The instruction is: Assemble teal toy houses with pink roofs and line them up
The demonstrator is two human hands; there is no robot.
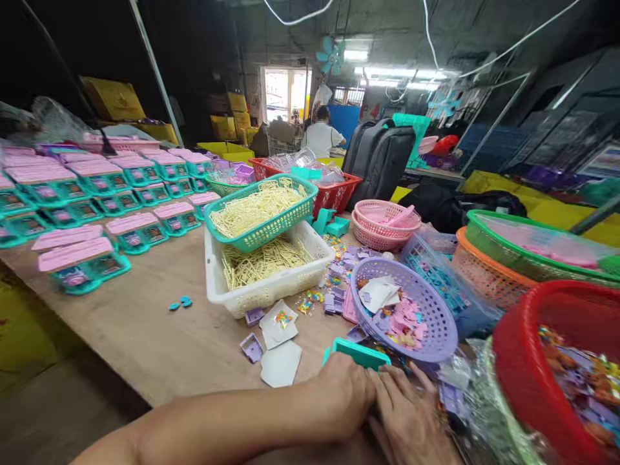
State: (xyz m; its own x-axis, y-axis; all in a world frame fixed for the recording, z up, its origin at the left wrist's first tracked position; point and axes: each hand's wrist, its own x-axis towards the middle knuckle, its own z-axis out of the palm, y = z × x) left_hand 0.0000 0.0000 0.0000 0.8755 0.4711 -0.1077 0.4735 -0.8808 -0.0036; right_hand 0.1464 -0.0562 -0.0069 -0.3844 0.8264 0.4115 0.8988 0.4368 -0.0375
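Near the front edge of the table, a teal plastic piece (361,353) with a flat, rounded-corner panel sits at my hands. My left hand (345,392) is closed against its near side, knuckles up, the fingertips hidden. Beside it, my right hand (411,413) grips the right end, its fingers bent and partly spread; my thumbs are not clearly visible. Left of the hands lie white card pieces (281,363) and a small purple tray (252,347). A lilac basket (443,323) of pink parts stands just beyond my right hand.
Finished-looking teal boxes with pink tops (80,255) stand in rows at left. A white basket (261,300) and a teal basket (261,237) hold pale yellow sticks. A red basin (527,349) crowds the right. Farther back are a dark backpack (382,161) and a seated person (320,137).
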